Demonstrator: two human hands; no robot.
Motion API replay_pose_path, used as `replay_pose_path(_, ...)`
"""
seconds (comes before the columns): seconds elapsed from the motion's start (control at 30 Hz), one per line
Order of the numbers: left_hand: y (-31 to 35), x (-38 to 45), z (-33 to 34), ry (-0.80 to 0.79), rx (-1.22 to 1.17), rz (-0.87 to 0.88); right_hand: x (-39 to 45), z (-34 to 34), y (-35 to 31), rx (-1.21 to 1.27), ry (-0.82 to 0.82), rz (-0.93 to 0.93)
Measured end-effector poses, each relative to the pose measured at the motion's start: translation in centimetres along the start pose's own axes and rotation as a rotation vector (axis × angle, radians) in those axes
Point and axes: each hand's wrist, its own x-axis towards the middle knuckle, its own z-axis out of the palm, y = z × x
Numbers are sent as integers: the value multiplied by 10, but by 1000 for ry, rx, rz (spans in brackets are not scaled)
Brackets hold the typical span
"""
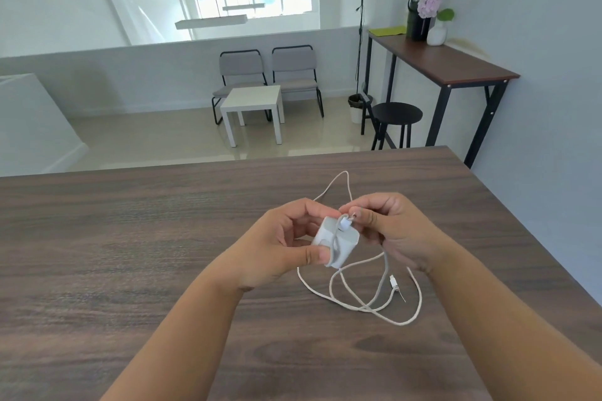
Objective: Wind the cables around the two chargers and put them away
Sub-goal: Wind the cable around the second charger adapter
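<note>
A white square charger (338,242) is held just above the dark wooden table (130,254), gripped by my left hand (277,247) between thumb and fingers. One turn of its white braided cable (338,290) crosses the charger's face. My right hand (387,231) pinches the cable right beside the plug end at the charger's top corner. The rest of the cable lies in loose loops on the table below and behind my hands, and its free connector (393,281) rests near my right wrist. Only one charger is in view.
The table's far edge (293,153) and right edge drop off to the floor. Beyond stand a black stool (395,114), a tall side table (456,58) with a vase and bottle, a small white table (254,101) and two grey chairs.
</note>
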Motion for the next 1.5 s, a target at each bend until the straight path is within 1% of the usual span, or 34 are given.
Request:
replay_pose_path(0.07,-4,3,4,102,-85,42,-2,8,14,96,95,5)
replay_pose_path(0.1,-6,5,7,174,-150,65,-4,13,21,89,168,-2)
replay_pose_path(0.17,-10,12,13,347,-275,91,-6,23,32,-9,295,8)
replay_pose_path(0.2,-12,16,17,434,-321,89,-7,28,37,-89,325,25)
replay_pose_path(0.23,-13,20,19,513,-360,85,-9,33,40,-194,329,40)
replay_pose_path(0.3,-15,27,22,648,-423,80,-13,42,41,-413,283,49)
replay_pose_path(0.37,-15,30,20,754,-441,74,-18,48,34,-578,256,0)
replay_pose_path(0.43,-16,31,17,815,-393,67,-23,52,20,-778,221,-114)
replay_pose_path(0.5,-18,30,16,837,-304,61,-23,51,7,-1016,162,-231)
replay_pose_path(0.57,-20,28,17,851,-172,44,-22,50,-5,-1181,124,-253)
replay_pose_path(0.67,-25,25,18,816,5,12,-21,50,-23,-1347,129,-217)
replay_pose_path(0.73,-27,23,17,771,165,-12,-19,47,-36,-1423,103,-187)
replay_pose_path(0.83,-26,19,16,644,459,2,-14,37,-50,-1520,21,-147)
replay_pose_path(0.93,-20,15,11,489,619,10,-8,25,-57,-1522,-36,-149)
replay_pose_path(1.1,-10,13,8,315,809,72,6,4,-56,-1435,-59,-213)
replay_pose_path(1.17,-8,10,6,252,748,37,9,-5,-55,-1286,-58,-230)
replay_pose_path(1.27,-8,6,3,185,568,11,10,-14,-49,-1064,-43,-226)
replay_pose_path(1.33,-9,4,3,184,414,15,10,-16,-40,-895,-25,-231)
replay_pose_path(1.43,-9,2,5,191,126,39,10,-14,-23,-750,5,-250)
replay_pose_path(1.5,-8,3,8,199,-17,77,9,-11,-13,-671,37,-250)
